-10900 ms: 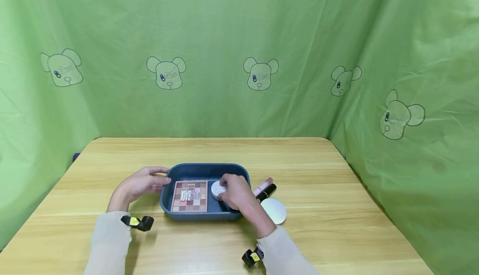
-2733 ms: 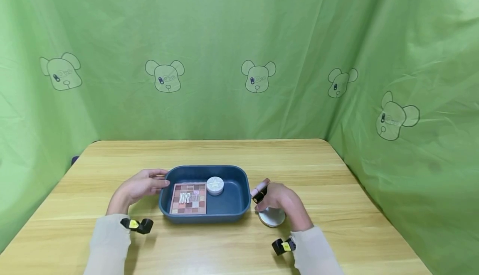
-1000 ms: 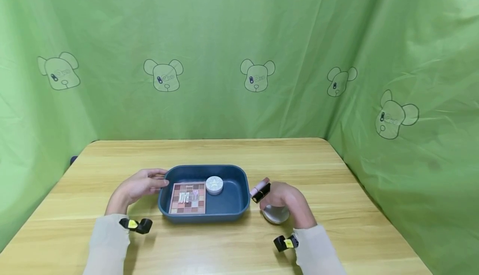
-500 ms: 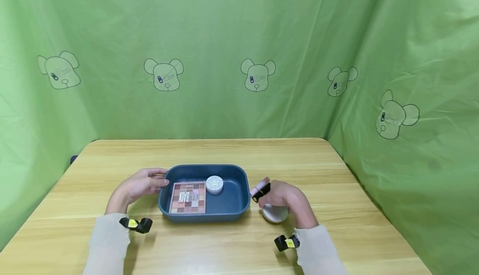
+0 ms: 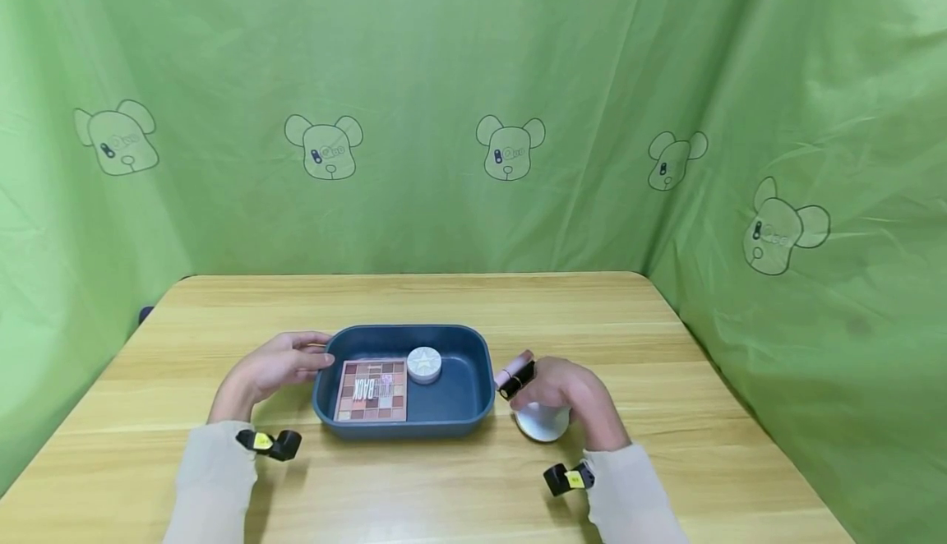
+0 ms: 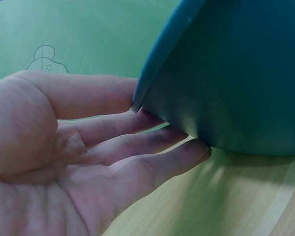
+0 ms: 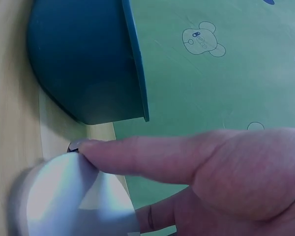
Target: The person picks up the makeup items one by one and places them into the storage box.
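Lower centre: the dark-blue, rounded, plastic-looking basin (image 5: pixel 451 400), steadied, I judge, by the left hand (image 5: pixel 277 366); my left-wrist view alone shows its spread fingers against the outer wall; right of centre, the right hand (image 5: pixel 561 384) overhangs the round white compact (image 5: pixel 543 427) beside the glossy black cylindrical tube (image 5: pixel 516 382); whether its hidden fingers pinch anything, I cannot tell; only the head view shows the square pinkish palette (image 5: pixel 371 392) inside.
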`<state>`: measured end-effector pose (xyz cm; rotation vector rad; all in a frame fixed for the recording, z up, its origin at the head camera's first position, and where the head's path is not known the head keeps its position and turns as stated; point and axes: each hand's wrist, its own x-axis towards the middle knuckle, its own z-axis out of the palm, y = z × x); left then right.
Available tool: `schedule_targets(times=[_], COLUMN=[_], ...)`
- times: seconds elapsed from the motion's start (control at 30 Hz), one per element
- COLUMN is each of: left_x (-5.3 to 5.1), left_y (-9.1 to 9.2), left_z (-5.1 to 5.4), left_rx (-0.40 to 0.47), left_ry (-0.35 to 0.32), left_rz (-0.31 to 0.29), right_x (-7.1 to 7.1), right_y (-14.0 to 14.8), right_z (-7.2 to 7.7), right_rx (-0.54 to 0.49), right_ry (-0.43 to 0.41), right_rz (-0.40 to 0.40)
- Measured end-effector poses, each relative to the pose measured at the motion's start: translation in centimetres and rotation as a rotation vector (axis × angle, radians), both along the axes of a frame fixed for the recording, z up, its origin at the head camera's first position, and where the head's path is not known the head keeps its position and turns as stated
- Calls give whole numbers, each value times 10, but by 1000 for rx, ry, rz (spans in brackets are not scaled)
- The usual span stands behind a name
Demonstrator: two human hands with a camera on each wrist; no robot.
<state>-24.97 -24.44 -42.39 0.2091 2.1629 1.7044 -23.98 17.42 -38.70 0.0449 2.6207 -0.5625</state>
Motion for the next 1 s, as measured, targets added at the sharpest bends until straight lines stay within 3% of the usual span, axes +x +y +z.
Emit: schedule_targets(times=[0.17, 0.67, 1.0], left_x=[0, 0, -1], left_y=[0, 0, -1], left_z=[0, 0, -1], left_rx=[-1, -9, 1], left_ry=[0, -5, 1], left_rz=[-1, 4, 2], right_x=[-2, 1, 4], right_y=[3, 18, 18], right_z=[0, 11, 22], right_rx=[-31, -152, -203], right_ry=[-4, 4, 21], right_rz=[-10, 119, 103])
